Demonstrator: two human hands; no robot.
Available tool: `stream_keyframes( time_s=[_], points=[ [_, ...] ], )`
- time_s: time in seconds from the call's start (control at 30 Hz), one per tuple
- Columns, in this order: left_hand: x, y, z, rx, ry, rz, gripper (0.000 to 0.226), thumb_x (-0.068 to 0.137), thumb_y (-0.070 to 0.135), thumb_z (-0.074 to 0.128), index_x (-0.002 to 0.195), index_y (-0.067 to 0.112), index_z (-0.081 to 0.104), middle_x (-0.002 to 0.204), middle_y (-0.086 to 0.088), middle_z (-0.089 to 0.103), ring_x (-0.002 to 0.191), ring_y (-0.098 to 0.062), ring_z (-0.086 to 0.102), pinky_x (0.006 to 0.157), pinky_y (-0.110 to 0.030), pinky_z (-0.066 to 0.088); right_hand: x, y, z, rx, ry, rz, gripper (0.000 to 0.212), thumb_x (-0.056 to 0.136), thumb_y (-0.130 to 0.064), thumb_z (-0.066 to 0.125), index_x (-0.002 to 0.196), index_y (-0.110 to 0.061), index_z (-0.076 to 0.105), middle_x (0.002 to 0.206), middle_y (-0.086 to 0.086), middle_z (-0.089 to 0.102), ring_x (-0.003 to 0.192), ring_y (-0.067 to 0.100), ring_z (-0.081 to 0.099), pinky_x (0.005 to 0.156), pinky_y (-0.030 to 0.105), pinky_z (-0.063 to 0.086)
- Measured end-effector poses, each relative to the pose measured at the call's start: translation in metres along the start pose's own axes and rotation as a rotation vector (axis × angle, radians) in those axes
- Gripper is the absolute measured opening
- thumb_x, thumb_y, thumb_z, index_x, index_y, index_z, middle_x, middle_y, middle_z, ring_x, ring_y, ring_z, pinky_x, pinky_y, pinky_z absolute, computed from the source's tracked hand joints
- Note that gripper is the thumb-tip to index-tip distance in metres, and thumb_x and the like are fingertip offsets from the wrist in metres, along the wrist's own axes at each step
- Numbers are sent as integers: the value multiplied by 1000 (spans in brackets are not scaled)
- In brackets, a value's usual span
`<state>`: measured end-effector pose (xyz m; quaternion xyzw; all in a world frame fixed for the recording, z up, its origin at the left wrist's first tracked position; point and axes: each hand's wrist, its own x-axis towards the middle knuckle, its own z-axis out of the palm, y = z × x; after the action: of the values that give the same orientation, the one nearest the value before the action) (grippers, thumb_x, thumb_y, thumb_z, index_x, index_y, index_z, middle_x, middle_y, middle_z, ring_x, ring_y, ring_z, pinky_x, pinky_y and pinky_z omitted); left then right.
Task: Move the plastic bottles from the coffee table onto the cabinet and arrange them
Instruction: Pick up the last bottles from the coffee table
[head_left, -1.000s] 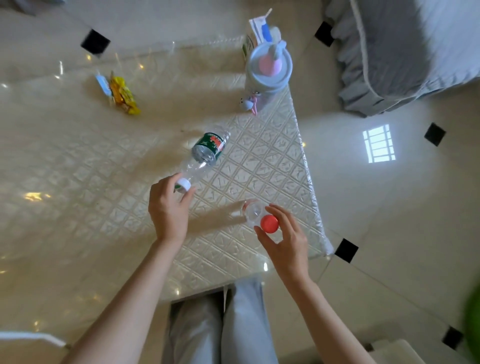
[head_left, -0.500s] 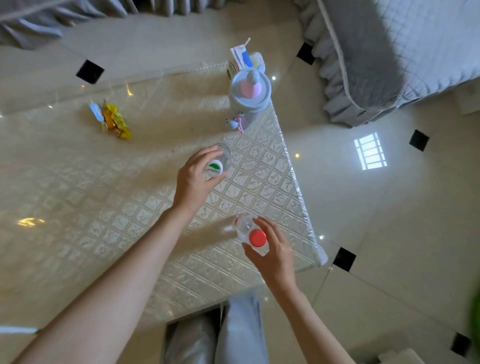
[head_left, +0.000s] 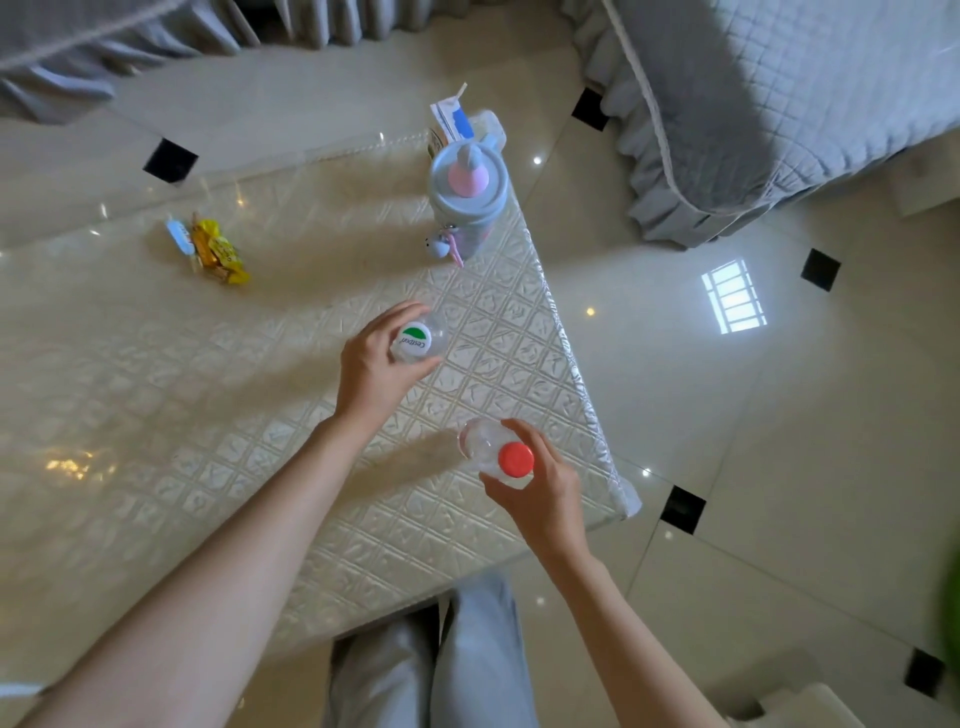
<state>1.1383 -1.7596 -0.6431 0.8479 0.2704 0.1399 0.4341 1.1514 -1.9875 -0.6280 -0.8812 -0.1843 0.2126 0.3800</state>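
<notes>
Seen from above, a clear plastic bottle with a white and green cap stands upright over the coffee table, and my left hand grips it round the neck. My right hand holds a second clear bottle with a red cap upright near the table's right edge. Whether either bottle touches the tabletop cannot be told. The cabinet is not in view.
A blue and pink drinking cup with a small charm stands at the table's far right corner, a carton behind it. Yellow snack wrappers lie at the far left. A grey quilted sofa stands to the right on the tiled floor.
My left hand has turned the green-capped bottle from lying on its side to upright and carried it a little further from me. My right hand keeps hold of the red-capped bottle.
</notes>
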Motion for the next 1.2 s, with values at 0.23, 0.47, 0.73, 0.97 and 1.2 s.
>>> stream_keyframes(
  time_s=[0.23,0.47,0.73,0.97,1.2],
  points=[
    [-54,60,-33,-72,-84,-71,57,61,9,86,114,15,65,121,11,60,111,3,55,97,-14,41,-38,-18,-54,4,90,44,68,55,-15,88,118,-18,60,116,-5,65,102,6,59,86,3,37],
    [-106,137,-82,-179,-147,-28,55,60,11,86,110,23,66,116,10,65,111,-4,59,97,-36,48,-122,-55,-106,4,266,111,67,56,-15,88,117,-22,61,115,-12,63,102,4,59,87,9,41],
    [-152,193,-127,-161,-349,409,59,60,11,87,113,21,63,119,5,64,113,-7,58,96,-27,46,-260,-106,-107,-26,592,298,62,58,-18,87,115,-25,61,107,-16,64,87,0,59,74,1,37],
    [-207,219,-145,-244,-631,484,53,62,8,84,111,17,65,118,5,65,115,-9,57,99,-34,45,-369,-143,-59,-22,901,612,54,61,-18,85,110,-23,65,92,-10,65,75,5,57,64,6,34],
    [-280,228,-144,-221,-984,593,56,62,9,85,112,23,65,115,5,66,111,-11,59,95,-43,48,-467,-171,4,38,1174,780,54,59,-15,86,109,-15,66,104,-1,69,88,13,64,76,17,44]
  ],
)
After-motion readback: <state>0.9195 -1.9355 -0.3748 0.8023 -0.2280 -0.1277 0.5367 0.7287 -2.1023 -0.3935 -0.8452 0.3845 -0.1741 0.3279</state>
